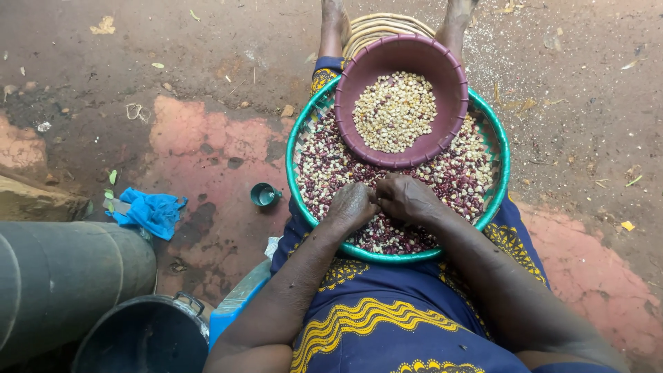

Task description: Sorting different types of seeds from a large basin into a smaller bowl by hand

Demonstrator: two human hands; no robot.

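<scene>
Dirt yard, reddish patches | tray (503, 160) on our lap, kept close | mixed beans (324, 169) in tray | bowl (452, 86) w/ pale beans atop | L hand (351, 206), R hand (407, 198) curled, fingertips in beans; grip unclear | cup (264, 195), blue cloth (153, 211) on ground.

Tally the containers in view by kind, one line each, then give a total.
Woven tray with green rim, holding mixed beans: 1
Maroon bowl with pale kernels: 1
Dark pot: 1
Small teal cup: 1
Total: 4
Left hand and right hand both rest in the tray's beans.
</scene>
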